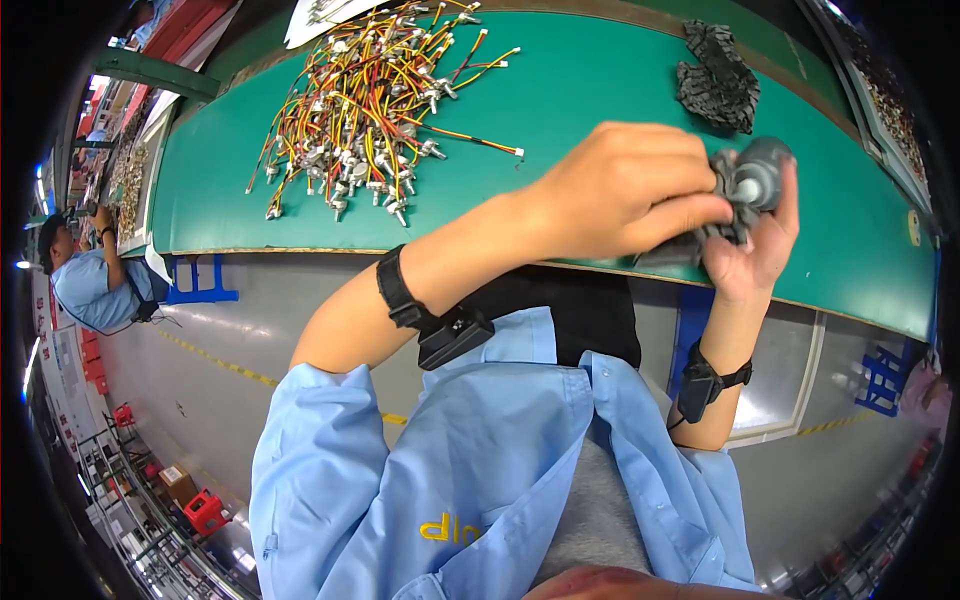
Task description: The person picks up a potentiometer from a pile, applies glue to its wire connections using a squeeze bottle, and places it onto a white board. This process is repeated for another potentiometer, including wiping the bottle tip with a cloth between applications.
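My left hand reaches across to the right, its fingers closed on a crumpled dark grey rag. The rag is pressed against a dark grey rounded thing with a pale, light-coloured end; blur hides its exact kind. My right hand holds that rounded thing from below and the right, a thumb or finger upright along its side. Both hands are over the near right part of the green table. Part of the rag hangs below the left hand, near the table edge.
A big tangled pile of red, yellow and black wires with metal-ended parts lies on the left. Another crumpled dark cloth rests at the far right. A person in blue works at the left. Blue stools stand beyond the table's edge.
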Demonstrator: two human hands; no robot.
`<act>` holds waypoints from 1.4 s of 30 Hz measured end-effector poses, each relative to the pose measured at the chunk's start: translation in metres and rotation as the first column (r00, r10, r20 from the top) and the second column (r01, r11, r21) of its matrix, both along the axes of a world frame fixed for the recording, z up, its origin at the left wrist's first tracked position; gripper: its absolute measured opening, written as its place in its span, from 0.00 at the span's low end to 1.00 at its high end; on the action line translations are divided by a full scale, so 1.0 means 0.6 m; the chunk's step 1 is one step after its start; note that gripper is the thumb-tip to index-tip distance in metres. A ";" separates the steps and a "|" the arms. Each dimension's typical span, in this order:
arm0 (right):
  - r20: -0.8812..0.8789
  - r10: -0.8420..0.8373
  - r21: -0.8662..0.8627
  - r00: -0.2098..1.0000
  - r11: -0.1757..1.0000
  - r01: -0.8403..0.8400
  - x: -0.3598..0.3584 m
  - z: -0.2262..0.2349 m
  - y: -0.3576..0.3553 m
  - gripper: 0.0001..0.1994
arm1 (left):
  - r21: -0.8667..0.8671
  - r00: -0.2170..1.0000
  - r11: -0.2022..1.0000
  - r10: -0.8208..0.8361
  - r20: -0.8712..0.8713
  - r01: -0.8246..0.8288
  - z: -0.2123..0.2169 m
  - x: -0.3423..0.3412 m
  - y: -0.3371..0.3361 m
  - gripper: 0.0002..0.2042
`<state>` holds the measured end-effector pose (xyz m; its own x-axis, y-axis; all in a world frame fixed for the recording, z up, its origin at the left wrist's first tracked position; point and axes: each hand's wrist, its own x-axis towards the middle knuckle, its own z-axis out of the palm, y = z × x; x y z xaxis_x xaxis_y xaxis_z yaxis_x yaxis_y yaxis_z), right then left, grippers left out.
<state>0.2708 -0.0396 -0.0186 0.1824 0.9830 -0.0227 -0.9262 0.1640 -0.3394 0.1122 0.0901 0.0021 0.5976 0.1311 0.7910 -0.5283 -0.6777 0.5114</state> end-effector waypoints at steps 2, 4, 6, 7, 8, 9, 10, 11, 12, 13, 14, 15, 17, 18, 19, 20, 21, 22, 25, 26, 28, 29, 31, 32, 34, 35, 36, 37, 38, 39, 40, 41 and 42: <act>-0.011 -0.007 0.051 1.000 0.999 0.007 0.018 0.001 -0.001 0.25 | 0.075 0.995 0.992 0.101 -0.020 -0.099 -0.001 0.003 0.017 0.08; 0.004 -0.231 0.062 0.973 0.971 0.230 0.031 0.003 -0.008 0.25 | 0.216 0.932 0.935 0.319 -0.173 -0.280 0.003 -0.011 0.027 0.10; 0.010 -0.344 0.072 0.939 0.937 0.342 0.030 0.005 -0.016 0.25 | 0.536 0.624 0.697 0.698 -0.352 -0.476 0.009 -0.030 0.039 0.13; 0.023 -0.359 0.077 0.933 0.931 0.357 0.025 0.005 -0.023 0.25 | 0.539 0.620 0.692 0.702 -0.350 -0.479 0.013 -0.045 0.039 0.13; 0.031 -0.384 0.073 0.923 0.922 0.381 0.022 0.002 -0.031 0.25 | 0.532 0.598 0.660 0.736 -0.317 -0.531 0.016 -0.059 0.035 0.16; 0.038 -0.408 0.070 0.912 0.912 0.405 0.022 -0.003 -0.035 0.25 | 0.523 0.571 0.624 0.770 -0.285 -0.580 0.018 -0.074 0.034 0.18; 0.029 -0.415 0.070 0.909 0.908 0.413 0.019 -0.003 -0.037 0.25 | 0.541 0.571 0.554 0.806 -0.156 -0.634 0.013 -0.095 0.038 0.15; 0.034 -0.441 0.063 0.897 0.897 0.438 0.014 -0.003 -0.040 0.25 | 0.544 0.564 0.485 0.826 -0.027 -0.685 0.002 -0.118 0.042 0.11; 0.039 -0.467 0.055 0.884 0.884 0.464 0.010 -0.004 -0.042 0.26 | 0.578 0.488 0.403 0.873 -0.011 -0.709 -0.001 -0.147 0.044 0.09; 0.044 -0.486 0.048 0.873 0.874 0.484 0.005 -0.003 -0.042 0.26 | 0.611 0.403 0.313 0.915 0.012 -0.727 0.001 -0.174 0.044 0.06; 0.036 -0.492 0.044 0.870 0.870 0.491 0.000 -0.003 -0.041 0.26 | 0.617 0.410 0.318 0.912 0.008 -0.720 0.002 -0.193 0.042 0.06; 0.037 -0.466 0.056 0.884 0.884 0.463 -0.004 -0.002 -0.037 0.26 | 0.659 0.286 0.218 0.958 -0.005 -0.720 0.002 -0.210 0.038 0.05; 0.043 -0.417 0.079 0.908 0.907 0.413 -0.012 -0.002 -0.031 0.26 | 0.702 0.163 0.124 0.987 -0.011 -0.701 -0.001 -0.224 0.036 0.04; 0.042 -0.420 0.079 0.906 0.906 0.416 -0.014 -0.002 -0.031 0.26 | 0.728 0.148 0.141 0.987 -0.055 -0.671 -0.003 -0.225 0.036 0.04; 0.053 -0.425 0.074 0.904 0.904 0.421 -0.016 -0.001 -0.031 0.27 | 0.752 0.132 0.161 0.986 -0.098 -0.639 -0.005 -0.225 0.036 0.05; 0.065 -0.431 0.069 0.900 0.902 0.427 -0.017 -0.001 -0.033 0.27 | 0.773 0.117 0.183 0.983 -0.141 -0.607 -0.005 -0.226 0.036 0.05; 0.077 -0.438 0.063 0.896 0.899 0.434 -0.019 0.000 -0.035 0.27 | 0.771 0.127 0.189 0.982 -0.141 -0.607 -0.002 -0.227 0.036 0.05; 0.080 -0.448 0.063 0.890 0.894 0.444 -0.022 0.000 -0.037 0.27 | 0.768 0.158 0.201 0.979 -0.132 -0.608 0.003 -0.229 0.034 0.06; 0.096 -0.466 0.064 0.880 0.885 0.461 -0.026 -0.002 -0.042 0.28 | 0.748 0.268 0.267 0.955 -0.123 -0.608 0.023 -0.220 0.026 0.07; 0.103 -0.483 0.056 0.869 0.875 0.480 -0.031 0.001 -0.043 0.28 | 0.721 0.318 0.335 0.933 -0.167 -0.606 0.046 -0.222 0.008 0.07; 0.085 -0.502 -0.031 0.861 0.862 0.506 -0.051 0.012 -0.035 0.28 | 0.681 0.383 0.421 0.898 -0.218 -0.599 0.051 -0.216 -0.018 0.08; 0.079 -0.509 -0.074 0.857 0.854 0.515 -0.061 0.015 -0.033 0.28 | 0.582 0.473 0.532 0.840 -0.267 -0.615 0.044 -0.207 -0.033 0.09; 0.075 -0.500 -0.088 0.863 0.858 0.505 -0.082 0.023 -0.027 0.29 | 0.369 0.627 0.704 0.709 -0.322 -0.606 0.038 -0.188 -0.056 0.10; 0.063 -0.486 -0.100 0.872 0.866 0.490 -0.092 0.026 -0.025 0.29 | 0.362 0.631 0.709 0.705 -0.324 -0.606 0.034 -0.178 -0.063 0.10; 0.055 -0.474 -0.113 0.879 0.872 0.477 -0.111 0.026 -0.016 0.29 | 0.172 0.686 0.797 0.590 -0.426 -0.579 0.018 -0.161 -0.071 0.10; 0.053 -0.436 -0.104 0.898 0.893 0.439 -0.119 0.025 -0.016 0.29 | 0.071 0.714 0.827 0.521 -0.467 -0.558 0.010 -0.154 -0.077 0.11; 0.050 -0.397 -0.094 0.917 0.912 0.400 -0.126 0.023 -0.015 0.30 | 0.063 0.718 0.830 0.514 -0.469 -0.554 0.004 -0.151 -0.084 0.11; 0.046 -0.356 -0.085 0.933 0.930 0.359 -0.132 0.022 -0.014 0.30 | -0.156 0.765 0.816 0.430 -0.480 -0.557 -0.002 -0.150 -0.092 0.11; 0.050 -0.358 -0.087 0.932 0.928 0.361 -0.138 0.021 -0.010 0.30 | -0.364 0.811 0.760 0.349 -0.470 -0.538 -0.008 -0.150 -0.098 0.10; 0.088 -0.331 -0.106 0.939 0.935 0.339 -0.143 0.021 -0.005 0.29 | -0.554 0.855 0.667 0.273 -0.441 -0.499 -0.014 -0.152 -0.102 0.10; 0.124 -0.301 -0.125 0.945 0.940 0.316 -0.148 0.020 0.000 0.29 | -0.556 0.855 0.665 0.273 -0.440 -0.499 -0.020 -0.155 -0.104 0.10; 0.158 -0.268 -0.144 0.950 0.946 0.291 -0.154 0.020 0.005 0.29 | -0.538 0.865 0.704 0.227 -0.448 -0.464 -0.026 -0.160 -0.104 0.11; 0.158 -0.264 -0.144 0.951 0.947 0.287 -0.158 0.020 0.013 0.29 | -0.519 0.871 0.740 0.183 -0.457 -0.428 -0.030 -0.166 -0.105 0.11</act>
<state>0.1761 -0.0321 -0.0067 0.4580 0.8786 -0.1349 -0.7962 0.3381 -0.5017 0.0128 0.0270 -0.0157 0.6562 0.7184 0.2310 -0.0457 -0.2677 0.9624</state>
